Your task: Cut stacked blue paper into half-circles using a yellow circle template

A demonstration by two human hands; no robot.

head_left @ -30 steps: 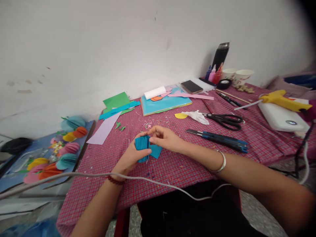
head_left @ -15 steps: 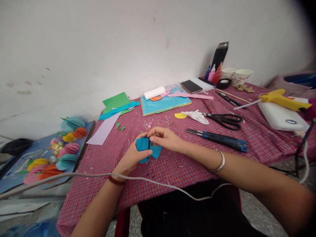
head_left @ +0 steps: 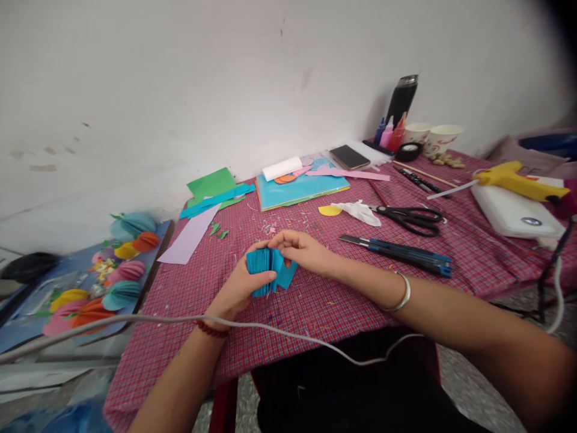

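Note:
A thick bundle of blue folded paper (head_left: pixel 258 264) stands on edge above the checked tablecloth. My left hand (head_left: pixel 247 278) is closed round it, thumb across the near face and fingers behind. At the bundle's right side my right hand (head_left: pixel 301 251) bends its fingers over a blue flap (head_left: pixel 286 275) that sticks out to the right. Thumb and forefinger pinch near the top edge of the paper; the exact sheet between them is partly hidden by the fingers.
Right of my hands lie a blue utility knife (head_left: pixel 401 254), black scissors (head_left: pixel 412 219) and a yellow glue gun (head_left: pixel 518 180). Paper sheets (head_left: pixel 302 191) lie at the back. A white cable (head_left: pixel 288 334) crosses in front. Colourful paper ornaments (head_left: pixel 126 270) rest on a lower surface at left.
The blue bundle has fanned a little wider, with a gap showing between its folds. My right fingers have shifted slightly along its right side; the left hand keeps its hold.

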